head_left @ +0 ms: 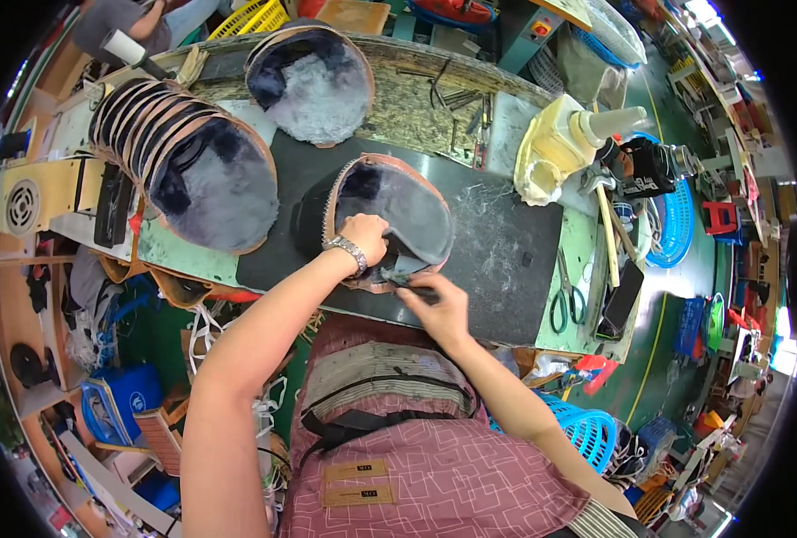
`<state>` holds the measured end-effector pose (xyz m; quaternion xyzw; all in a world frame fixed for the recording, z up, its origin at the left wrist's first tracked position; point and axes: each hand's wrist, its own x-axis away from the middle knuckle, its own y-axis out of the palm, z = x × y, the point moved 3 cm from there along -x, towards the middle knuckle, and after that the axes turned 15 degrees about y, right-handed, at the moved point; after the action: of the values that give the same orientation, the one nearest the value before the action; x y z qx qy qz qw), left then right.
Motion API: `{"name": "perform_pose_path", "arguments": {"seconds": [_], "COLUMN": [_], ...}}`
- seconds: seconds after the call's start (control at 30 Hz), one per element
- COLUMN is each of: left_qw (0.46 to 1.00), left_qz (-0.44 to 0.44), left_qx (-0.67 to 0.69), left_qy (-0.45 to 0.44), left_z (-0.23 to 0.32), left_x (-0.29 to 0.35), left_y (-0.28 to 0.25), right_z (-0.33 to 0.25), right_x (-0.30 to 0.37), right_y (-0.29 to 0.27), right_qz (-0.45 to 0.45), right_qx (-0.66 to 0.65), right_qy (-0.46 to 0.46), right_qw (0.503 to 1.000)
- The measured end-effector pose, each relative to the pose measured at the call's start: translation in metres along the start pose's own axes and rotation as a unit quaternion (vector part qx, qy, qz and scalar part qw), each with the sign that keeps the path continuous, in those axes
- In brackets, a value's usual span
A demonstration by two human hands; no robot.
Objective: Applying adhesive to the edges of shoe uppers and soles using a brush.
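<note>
A: Where does the fur-lined shoe upper (389, 215) lie?

B: On the black mat (506, 260) at the middle of the table (398, 108), touching both hands. The left hand (367, 238), with a metal wristwatch (347, 251), rests on its near edge, fingers curled together and pressing down on the grey lining. The right hand (439, 305) is at 5 o'clock from the upper, its fingers pinched shut on a small dark tool (412, 285) at the upper's lower rim.

A: Which way does it point?

B: Its long axis runs from 10 o'clock to 4 o'clock, lining side up, brown outer edge showing round the rim.

A: What else is like it?

B: A row of similar uppers (183, 152) stands stacked at 10 o'clock, and 1 more single upper (313, 81) lies at 12 o'clock.

A: Any containers?

B: A blue basket (676, 224) at 3 o'clock beyond the table; I cannot tell what it holds. Another blue basket (591, 430) at 5 o'clock, contents hidden. A yellow basket (255, 16) at 12 o'clock, contents out of sight.

A: And on the table's right side?

B: Scissors (567, 300) at 4 o'clock, and a cream glue container (560, 143) with a white bottle (609, 124) at 2 o'clock.
</note>
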<state>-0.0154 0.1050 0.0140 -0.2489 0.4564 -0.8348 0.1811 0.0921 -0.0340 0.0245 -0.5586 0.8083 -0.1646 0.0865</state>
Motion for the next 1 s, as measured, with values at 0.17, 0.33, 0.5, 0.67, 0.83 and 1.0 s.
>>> {"name": "perform_pose_path", "arguments": {"seconds": [0.17,0.33,0.5,0.67,0.83,1.0], "left_qw": [0.998,0.997,0.991,0.972,0.986,0.953], "left_qz": [0.052,0.049,0.111,0.126,0.168,0.293], "left_qx": [0.025,0.062,0.051,-0.094,-0.003,0.025], "left_qy": [-0.005,-0.003,0.051,0.173,-0.014,-0.067], "left_z": [-0.002,0.009,0.007,0.017,0.014,-0.015], "left_x": [0.006,0.011,0.030,0.060,0.094,0.118], "left_y": [0.002,0.008,0.024,0.040,0.028,0.072], "right_z": [0.003,0.008,0.033,0.016,0.037,0.031], "right_x": [-0.004,0.010,0.021,-0.014,-0.029,-0.018], "right_y": [-0.001,0.038,0.027,-0.002,0.030,0.047], "right_qz": [0.142,0.111,-0.038,-0.082,-0.234,-0.281], "right_qx": [0.236,0.024,-0.348,-0.494,-0.230,-0.209], "right_qy": [-0.142,0.030,0.399,0.249,0.245,0.279], "right_qw": [0.951,0.993,0.848,0.829,0.912,0.894]}}
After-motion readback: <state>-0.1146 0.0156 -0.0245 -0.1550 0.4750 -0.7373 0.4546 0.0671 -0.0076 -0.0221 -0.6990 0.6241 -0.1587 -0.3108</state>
